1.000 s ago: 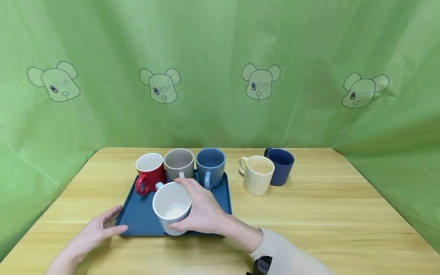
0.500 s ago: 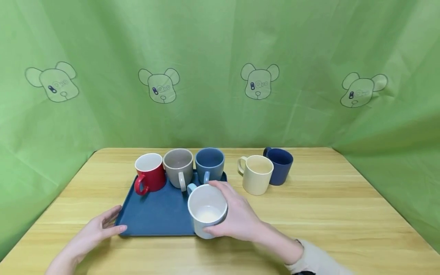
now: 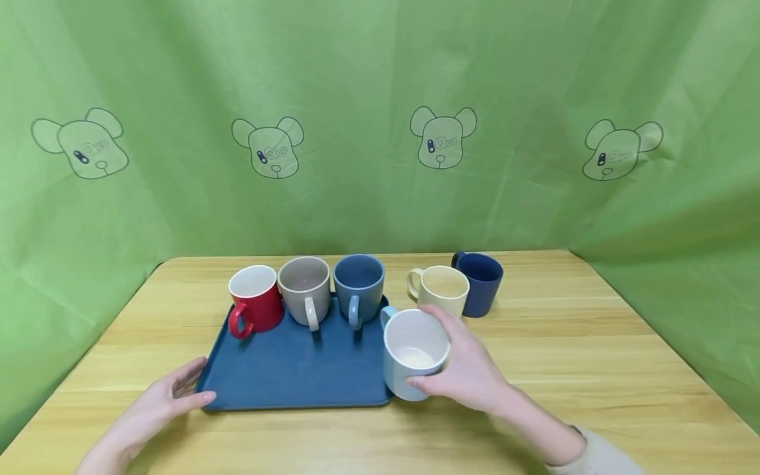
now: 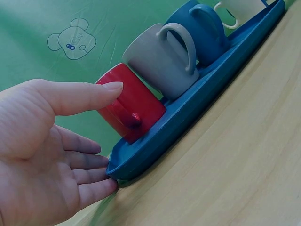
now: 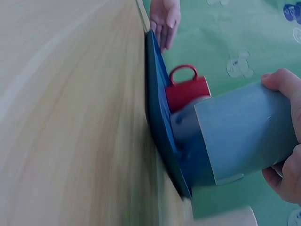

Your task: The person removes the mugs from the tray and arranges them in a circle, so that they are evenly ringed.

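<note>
My right hand grips a light blue mug with a white inside, fingers and thumb around its side near the rim. The mug overlaps the right edge of the blue tray, tilted a little, its handle pointing away. In the right wrist view the light blue mug hangs apart from the wood. My left hand touches the tray's left edge with relaxed fingers, thumb raised in the left wrist view. Along the tray's back stand a red mug, a grey mug and a blue mug, handles toward me.
Right of the tray a cream mug stands on the wooden table, partly behind the held mug. A dark blue mug is right behind it. A green curtain with bear-head prints closes off the back and sides.
My right hand has carried the light blue mug rightward from over the tray's middle to its right edge. My left hand stays at the tray's left edge, and the other mugs have not moved.
</note>
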Demonstrator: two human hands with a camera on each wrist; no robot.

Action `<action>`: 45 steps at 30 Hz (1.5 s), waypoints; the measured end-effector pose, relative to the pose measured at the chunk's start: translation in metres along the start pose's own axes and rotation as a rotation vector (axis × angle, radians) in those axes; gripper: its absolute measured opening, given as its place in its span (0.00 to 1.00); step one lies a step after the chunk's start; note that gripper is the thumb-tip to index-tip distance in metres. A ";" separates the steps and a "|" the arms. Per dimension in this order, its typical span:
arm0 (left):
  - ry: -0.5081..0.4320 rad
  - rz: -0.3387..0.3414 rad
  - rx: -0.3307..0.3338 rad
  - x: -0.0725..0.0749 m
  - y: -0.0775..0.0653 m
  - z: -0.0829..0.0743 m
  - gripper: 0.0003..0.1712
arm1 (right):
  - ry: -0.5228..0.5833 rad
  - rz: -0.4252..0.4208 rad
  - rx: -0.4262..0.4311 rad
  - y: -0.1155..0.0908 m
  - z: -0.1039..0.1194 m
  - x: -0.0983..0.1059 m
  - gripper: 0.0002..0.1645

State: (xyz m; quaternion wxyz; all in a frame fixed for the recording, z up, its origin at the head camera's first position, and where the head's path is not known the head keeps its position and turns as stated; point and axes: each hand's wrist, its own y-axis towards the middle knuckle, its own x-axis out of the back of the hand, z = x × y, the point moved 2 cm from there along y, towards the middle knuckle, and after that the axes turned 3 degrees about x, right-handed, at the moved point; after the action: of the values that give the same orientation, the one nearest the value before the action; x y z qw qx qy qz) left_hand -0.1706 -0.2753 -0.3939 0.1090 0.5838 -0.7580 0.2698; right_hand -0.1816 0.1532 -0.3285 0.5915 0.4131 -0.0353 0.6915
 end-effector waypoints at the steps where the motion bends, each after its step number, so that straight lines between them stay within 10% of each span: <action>1: 0.000 0.000 -0.004 0.000 0.000 0.000 0.45 | -0.015 -0.011 -0.007 -0.002 -0.003 0.005 0.56; 26: 0.003 -0.011 -0.005 0.002 -0.001 0.005 0.46 | -0.325 -0.203 -0.244 -0.041 -0.076 0.100 0.57; 45: -0.005 -0.006 0.001 0.000 0.001 0.003 0.46 | -0.380 -0.238 -0.407 -0.027 -0.140 0.116 0.58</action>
State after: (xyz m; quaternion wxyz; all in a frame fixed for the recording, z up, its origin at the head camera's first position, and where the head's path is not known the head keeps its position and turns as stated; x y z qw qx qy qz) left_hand -0.1712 -0.2769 -0.3970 0.1078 0.5867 -0.7565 0.2683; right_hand -0.2279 0.3275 -0.3612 0.7218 0.4093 -0.2346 0.5064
